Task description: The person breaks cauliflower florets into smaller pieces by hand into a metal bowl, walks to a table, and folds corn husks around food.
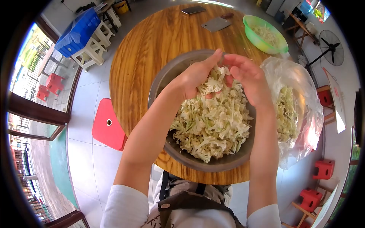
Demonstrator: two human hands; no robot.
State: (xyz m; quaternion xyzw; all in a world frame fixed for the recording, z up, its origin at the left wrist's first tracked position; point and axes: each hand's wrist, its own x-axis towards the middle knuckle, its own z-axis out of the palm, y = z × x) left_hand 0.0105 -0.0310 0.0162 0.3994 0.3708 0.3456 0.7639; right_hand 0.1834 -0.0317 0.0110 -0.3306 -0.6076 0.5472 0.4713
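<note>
A wide metal bowl (154, 89) stands on the round table, heaped with cut cauliflower (213, 123). Above the far part of the heap, my left hand (199, 78) curls round a cauliflower floret (213, 81), with fingertips showing beneath it. Facing it, my right hand (249, 78) has bent fingers against the same floret's right side. Part of the floret is hidden by the fingers. A clear plastic bag (304, 89) with more cauliflower lies against the bowl's right side.
On the wooden table (133, 64) are a green basin (281, 43) with pale shreds in it, a cleaver (216, 24) and a phone (193, 10). A red stool (106, 131) stands at the left. White stools (89, 55) and a fan (331, 47) are farther off.
</note>
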